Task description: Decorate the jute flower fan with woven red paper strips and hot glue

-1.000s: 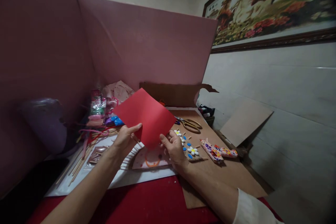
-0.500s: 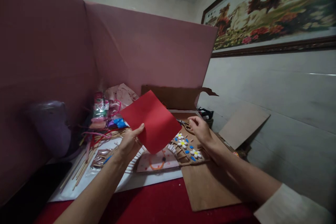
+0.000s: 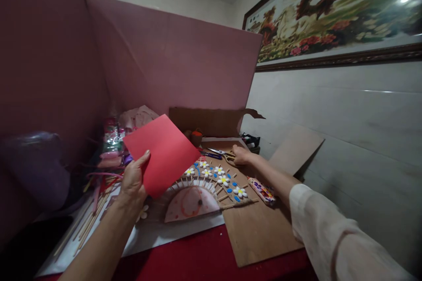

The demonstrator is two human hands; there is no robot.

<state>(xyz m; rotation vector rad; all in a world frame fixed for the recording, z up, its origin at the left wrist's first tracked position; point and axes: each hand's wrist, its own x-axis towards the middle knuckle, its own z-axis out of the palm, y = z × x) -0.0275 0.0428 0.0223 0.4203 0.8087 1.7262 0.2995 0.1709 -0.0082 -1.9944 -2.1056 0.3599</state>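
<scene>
My left hand (image 3: 133,180) is closed on a square sheet of red paper (image 3: 161,153), thumb on top, and holds it tilted above the work. At the back of the board, my right hand (image 3: 241,155) has its fingers closed around the handles of a pair of scissors (image 3: 227,156), whose blades point left. Beneath the paper lies a fan-shaped craft piece with a pale pink half-round centre (image 3: 191,204), thin sticks, white clay flowers (image 3: 223,180) and blue petals. The raised paper hides part of its left side.
Several thin sticks (image 3: 87,224) lie on a white sheet at left, near bagged craft materials (image 3: 112,140). A blue pen (image 3: 212,155) lies left of the scissors. A small decorated piece (image 3: 262,191) sits under my right forearm, and a cardboard panel (image 3: 263,237) lies in front.
The view has shifted slightly right. My right hand has come down onto the scissors' handles, which it hovered close to before. The red paper has moved left with my left hand.
</scene>
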